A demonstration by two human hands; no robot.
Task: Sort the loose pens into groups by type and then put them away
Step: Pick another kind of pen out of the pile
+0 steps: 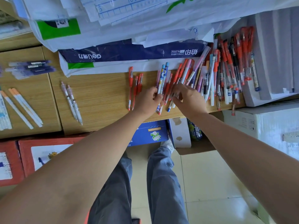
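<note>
Your hands meet at the left fringe of the mixed heap of red, white, pink and black plastic pens (226, 73) on the pale wooden desk top (100, 94).

The heap spreads from your hands rightward to the tall white paper stack (275, 62), and at least one red tip pokes past the desk's near edge; your left hand (146, 101) curls its fingers round the lower barrels of two blue patterned pens (164, 75); your right hand (187, 97) lies over red pens just beside them, its fingers too blurred to tell whether they pinch one; three red gel pens (135, 88) lie grouped just left of your left hand; bare wood runs from there to two clear pink-topped pens (72, 102); further left lie white orange-tipped pens (22, 107) and purple markers (32, 67); blue-wrapped paper reams (129, 52) bound the far side.
</note>
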